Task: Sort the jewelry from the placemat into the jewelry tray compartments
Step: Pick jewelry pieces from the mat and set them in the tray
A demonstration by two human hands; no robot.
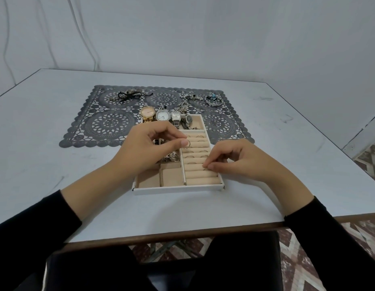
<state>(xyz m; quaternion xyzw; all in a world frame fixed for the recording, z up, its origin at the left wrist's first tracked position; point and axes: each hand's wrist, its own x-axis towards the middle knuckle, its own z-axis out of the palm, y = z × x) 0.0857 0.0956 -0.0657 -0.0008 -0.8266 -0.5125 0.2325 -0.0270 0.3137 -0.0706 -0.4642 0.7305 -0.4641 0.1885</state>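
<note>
A white jewelry tray (178, 189) with beige lining sits at the table's near middle, partly on a grey lace placemat (111, 124). Its back row holds several watches (163, 116). Ring rolls (200, 174) fill the right side, with several rings tucked in the upper rows. My left hand (148, 145) hovers over the tray and pinches a thin ring (187, 143) between thumb and forefinger. My right hand (235, 159) pinches a small ring (206, 168) down at a slot on the ring rolls' right end. Bracelets (213, 99) and a dark bracelet (130, 95) lie on the placemat's far edge.
Small chained pieces (171, 157) lie in a middle-left tray compartment; the two front-left compartments (161, 178) show bare lining. The white table (56, 164) ends in a brown front edge near my lap. Patterned floor shows to the right.
</note>
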